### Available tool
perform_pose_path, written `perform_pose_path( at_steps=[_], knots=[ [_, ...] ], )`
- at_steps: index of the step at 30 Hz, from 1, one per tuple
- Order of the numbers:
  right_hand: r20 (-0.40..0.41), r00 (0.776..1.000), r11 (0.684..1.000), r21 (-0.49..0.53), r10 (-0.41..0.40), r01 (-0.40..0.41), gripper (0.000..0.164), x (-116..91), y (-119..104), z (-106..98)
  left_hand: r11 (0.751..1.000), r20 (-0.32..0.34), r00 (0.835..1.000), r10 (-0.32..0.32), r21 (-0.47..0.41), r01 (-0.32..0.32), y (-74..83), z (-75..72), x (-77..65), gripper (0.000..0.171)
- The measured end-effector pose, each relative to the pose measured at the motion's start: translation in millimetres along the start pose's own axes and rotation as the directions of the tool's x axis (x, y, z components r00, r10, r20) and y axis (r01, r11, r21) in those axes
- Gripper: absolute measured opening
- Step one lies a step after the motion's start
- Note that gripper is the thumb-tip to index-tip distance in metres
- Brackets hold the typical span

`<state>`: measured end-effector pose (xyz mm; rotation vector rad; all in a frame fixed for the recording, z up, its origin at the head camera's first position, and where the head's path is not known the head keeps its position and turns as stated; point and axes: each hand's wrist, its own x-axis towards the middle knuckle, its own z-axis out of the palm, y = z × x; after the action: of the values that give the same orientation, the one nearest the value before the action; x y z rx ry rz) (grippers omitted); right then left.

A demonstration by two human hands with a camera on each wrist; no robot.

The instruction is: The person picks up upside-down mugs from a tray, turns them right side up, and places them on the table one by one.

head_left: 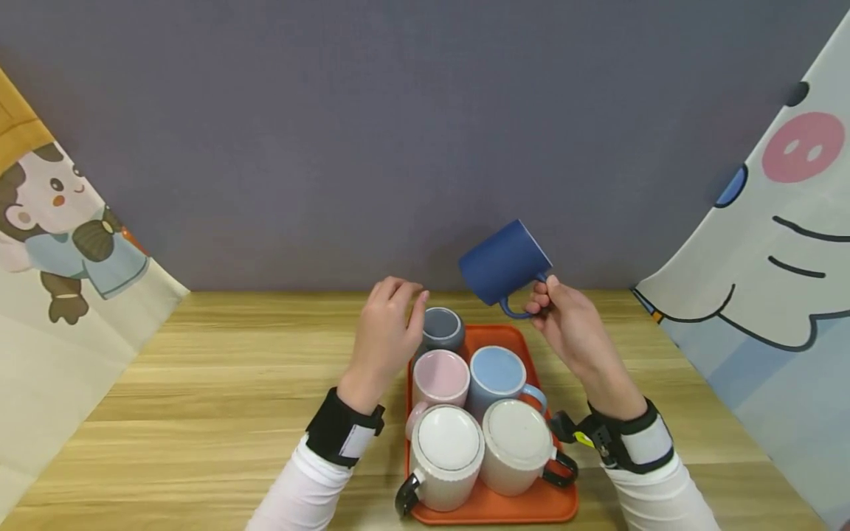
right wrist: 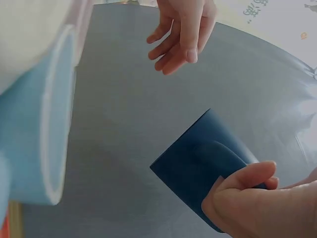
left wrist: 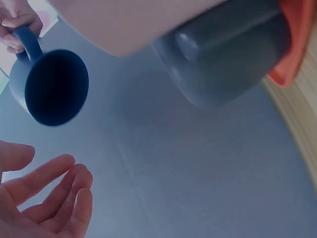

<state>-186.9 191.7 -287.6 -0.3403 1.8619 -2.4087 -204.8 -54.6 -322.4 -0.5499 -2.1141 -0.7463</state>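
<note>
A dark blue mug (head_left: 502, 263) hangs tilted in the air beyond the tray. My right hand (head_left: 572, 324) grips it by the handle, and the left wrist view shows the dark mouth of this mug (left wrist: 58, 88) facing toward my left hand. With loosely bent fingers and nothing in them, my left hand (head_left: 390, 335) hovers beside the grey mug (head_left: 443, 328) at the tray's far end. Below, a pink mug (head_left: 441, 376) and a light blue mug (head_left: 498, 371) stand upside down side by side on the orange tray (head_left: 511, 509).
Two off-white mugs with black handles, the left one (head_left: 448, 450) and the right one (head_left: 516, 442), sit bottom-up at the tray's near end. A wooden table (head_left: 232, 413) bears the tray. Behind rises a grey panel (head_left: 319, 147), with printed cloths at both sides.
</note>
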Motion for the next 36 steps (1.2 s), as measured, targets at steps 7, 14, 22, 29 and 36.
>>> perform_pose_path(
  at_steps=[7, 14, 22, 29, 36],
  knots=[
    [0.01, 1.0, 0.999, 0.04, -0.027, 0.026, 0.03, -0.6, -4.8, 6.3, 1.0, -0.034, 0.999, -0.005, -0.018, 0.005, 12.2, 0.1, 6.4, 0.021],
    [0.028, 0.998, 0.995, 0.093, -0.048, 0.045, 0.029, 0.3, -7.1, 14.7, 0.992, -0.043, 0.998, -0.055, -0.116, 0.05, 25.4, -3.9, 10.5, 0.019],
    [0.054, 0.996, 0.988, 0.145, -0.065, 0.057, 0.028, 2.1, -10.4, 23.1, 0.973, -0.024, 0.994, -0.11, -0.205, 0.103, 38.6, -9.5, 15.3, 0.018],
    [0.07, 0.993, 0.977, 0.196, -0.095, 0.08, 0.028, 2.7, -10.5, 29.9, 0.951, 0.03, 0.99, -0.135, -0.278, 0.138, 51.7, -8.2, 15.7, 0.018],
    [0.077, 0.989, 0.957, 0.271, -0.126, 0.101, 0.026, 2.1, -12.8, 34.7, 0.94, 0.057, 0.987, -0.151, -0.3, 0.161, 60.4, -12.8, 17.9, 0.019]
  ],
)
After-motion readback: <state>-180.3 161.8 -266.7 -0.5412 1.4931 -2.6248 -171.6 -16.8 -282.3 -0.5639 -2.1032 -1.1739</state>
